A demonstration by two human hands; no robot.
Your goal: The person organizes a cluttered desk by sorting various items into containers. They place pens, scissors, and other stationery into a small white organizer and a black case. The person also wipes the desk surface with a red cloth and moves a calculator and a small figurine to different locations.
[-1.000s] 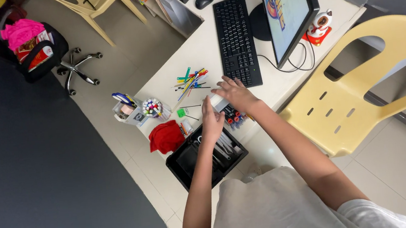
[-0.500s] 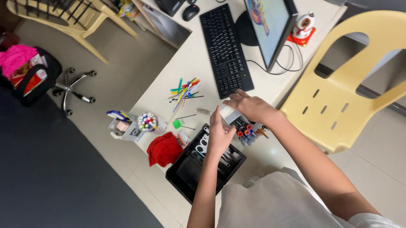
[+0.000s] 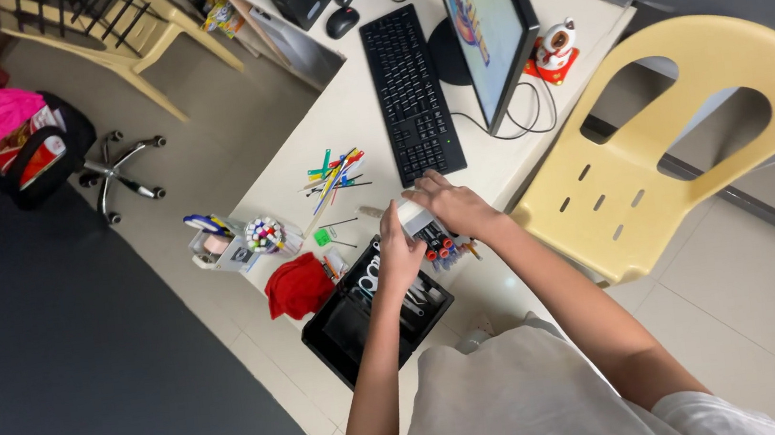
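White block held over a marker pack, both hands at the front of the worktop (image 3: 340,127)

Seen from the keyboard (image 3: 411,95), the right hand (image 3: 452,209) sits just below its near end, fingers curled in a narrow grip around a small white block (image 3: 409,213). The left hand (image 3: 400,259) touches the block's lower side; whether it clasps anything cannot be told. The marker pack (image 3: 438,241) lies directly under the right hand, its long axis pointing towards the keyboard, and a black tray (image 3: 352,332) sits further below, under the left wrist.
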